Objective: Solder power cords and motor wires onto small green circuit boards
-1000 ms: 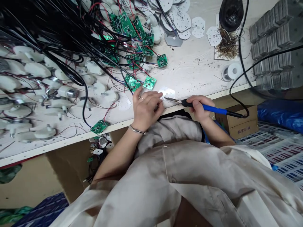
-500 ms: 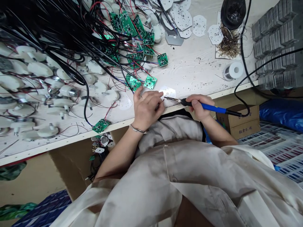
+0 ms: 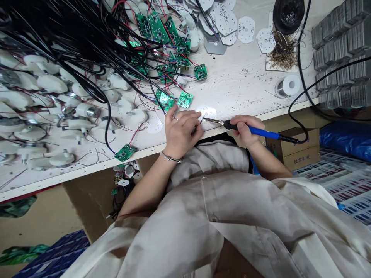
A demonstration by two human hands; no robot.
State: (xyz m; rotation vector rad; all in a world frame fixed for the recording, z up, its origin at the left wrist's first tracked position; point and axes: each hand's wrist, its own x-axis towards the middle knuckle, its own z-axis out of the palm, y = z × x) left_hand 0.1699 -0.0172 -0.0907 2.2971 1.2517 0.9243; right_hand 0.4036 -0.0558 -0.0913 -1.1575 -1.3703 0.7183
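My right hand [image 3: 247,130] is wrapped round the blue and black handle of a soldering iron [image 3: 265,133]. Its metal tip points left and reaches close to the fingertips of my left hand [image 3: 184,130]. Those fingers are closed in a pinch at the table's front edge, with a short bit of thin red wire [image 3: 201,121] showing at them. A white octagonal circuit board [image 3: 209,112] lies flat just behind, partly hidden by the left fingers. Whether the iron's tip touches the wire or the board, I cannot tell. Green circuit boards [image 3: 185,100] with wires lie just beyond the left hand.
On the left, white plastic motor housings [image 3: 52,83] and black cables [image 3: 95,65] crowd the table. White boards [image 3: 225,22] are piled at the back. A solder spool [image 3: 291,85], a dark round dish [image 3: 288,15] and stacked grey plates [image 3: 344,48] stand right. The iron's cord crosses there.
The whole view has shifted slightly to the right. Both hands and the soldering iron keep almost the same place relative to the table.
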